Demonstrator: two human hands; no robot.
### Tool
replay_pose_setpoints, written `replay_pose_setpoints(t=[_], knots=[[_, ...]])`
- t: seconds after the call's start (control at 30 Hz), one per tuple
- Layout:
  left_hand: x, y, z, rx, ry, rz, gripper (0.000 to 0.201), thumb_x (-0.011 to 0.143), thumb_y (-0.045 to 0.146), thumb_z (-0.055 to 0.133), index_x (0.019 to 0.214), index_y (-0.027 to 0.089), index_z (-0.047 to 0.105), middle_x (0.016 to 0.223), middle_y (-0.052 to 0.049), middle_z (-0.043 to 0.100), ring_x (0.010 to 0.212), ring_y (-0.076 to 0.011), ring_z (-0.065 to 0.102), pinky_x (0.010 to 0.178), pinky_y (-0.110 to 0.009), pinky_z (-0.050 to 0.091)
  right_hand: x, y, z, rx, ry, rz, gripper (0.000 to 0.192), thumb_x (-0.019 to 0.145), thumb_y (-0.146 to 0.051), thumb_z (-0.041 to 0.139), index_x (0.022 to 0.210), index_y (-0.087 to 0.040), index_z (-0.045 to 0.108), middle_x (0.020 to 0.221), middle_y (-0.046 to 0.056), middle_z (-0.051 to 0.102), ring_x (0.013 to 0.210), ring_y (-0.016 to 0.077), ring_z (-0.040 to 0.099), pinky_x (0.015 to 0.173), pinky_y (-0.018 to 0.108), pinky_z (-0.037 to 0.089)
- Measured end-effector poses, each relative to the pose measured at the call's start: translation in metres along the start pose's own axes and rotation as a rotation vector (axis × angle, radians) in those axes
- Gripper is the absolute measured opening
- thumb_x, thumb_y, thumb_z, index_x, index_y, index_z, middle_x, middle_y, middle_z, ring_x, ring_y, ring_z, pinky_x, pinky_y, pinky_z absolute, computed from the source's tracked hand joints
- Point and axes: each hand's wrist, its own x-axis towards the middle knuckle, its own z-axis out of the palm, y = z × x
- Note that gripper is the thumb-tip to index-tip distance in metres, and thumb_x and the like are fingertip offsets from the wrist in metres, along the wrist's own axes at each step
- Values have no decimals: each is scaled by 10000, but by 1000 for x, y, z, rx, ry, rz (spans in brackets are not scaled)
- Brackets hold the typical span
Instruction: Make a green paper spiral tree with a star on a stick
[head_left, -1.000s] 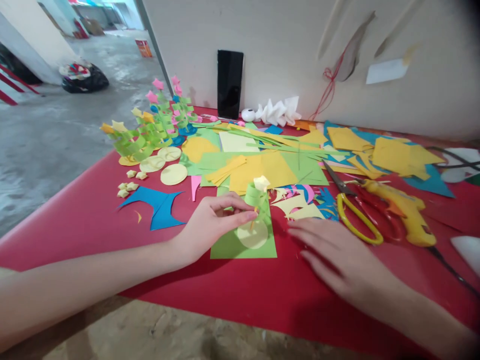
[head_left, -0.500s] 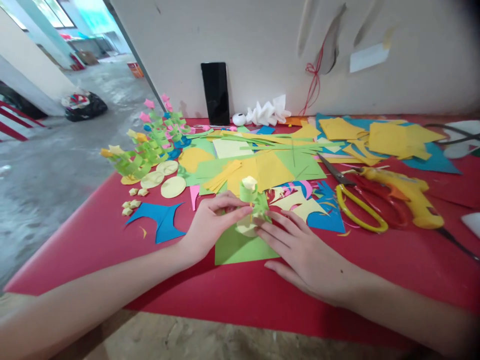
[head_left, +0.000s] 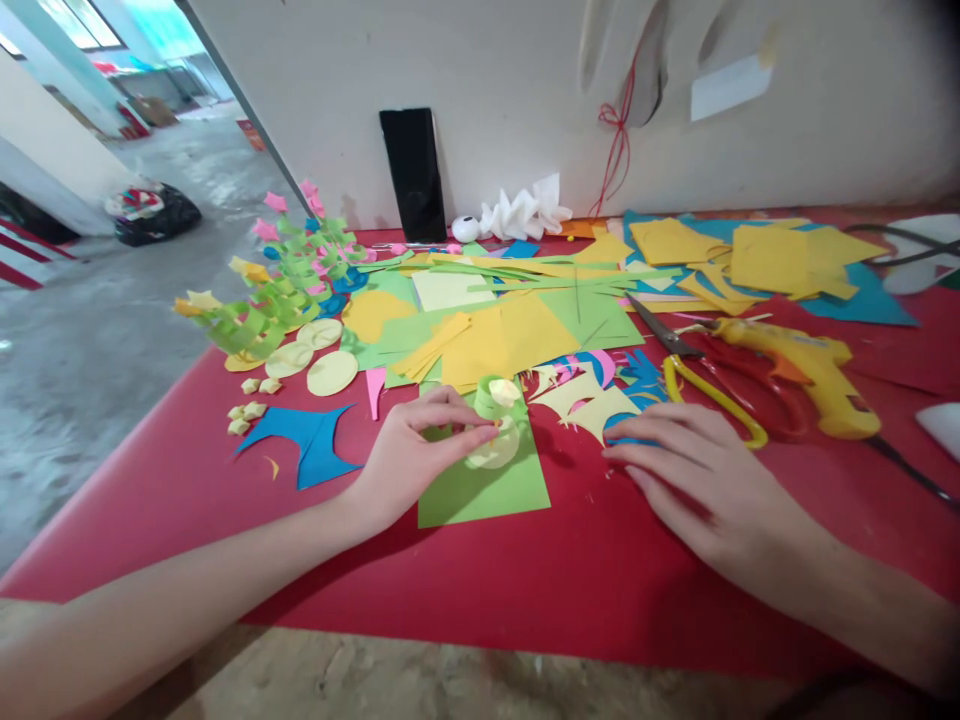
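Observation:
My left hand (head_left: 420,440) pinches the thin stem of a small paper flower (head_left: 502,393) between thumb and fingertips. The flower has a pale yellow folded star on top and a curled green strip below it. Its foot is over a pale yellow paper disc (head_left: 501,450), which lies on a green paper sheet (head_left: 487,500); whether foot and disc are joined I cannot tell. My right hand (head_left: 697,475) is apart from the flower, fingers stretched out and holding nothing visible. Its fingertips hover by blue paper scraps (head_left: 624,430), left of the yellow glue gun (head_left: 817,375).
Scissors (head_left: 712,400) lie beside the glue gun. Finished paper flowers (head_left: 255,310), loose discs (head_left: 332,373), small folded stars (head_left: 247,415) and a blue offcut (head_left: 315,445) are on the left. A phone (head_left: 415,180) leans on the back board. Paper strips and sheets (head_left: 517,340) cover the middle.
My right hand has let go of the flower and moved right, toward the blue scraps. My left hand still pinches the stem, and the flower top now tilts toward me. The view has shifted slightly.

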Motion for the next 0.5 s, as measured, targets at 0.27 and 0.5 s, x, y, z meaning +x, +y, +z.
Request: replay_pose_setpoints(t=[0.27,0.5], knots=[[-4,1,-2,78,21,33,38,675,236,703,652,206,711,694,-18,618,728,-155,549,671,-284,425,-5,-1,4,53,-48,-37,198,870,-104,433,1012,-165,557,1078,59,570,1067,218,421,918,403,345],[-3,3,-3,116,42,52,36,655,201,710,621,212,706,620,0,633,647,-139,543,641,-275,429,-6,36,-30,-248,152,138,180,888,-248,424,932,-193,589,962,58,626,954,202,533,872,378,418]])
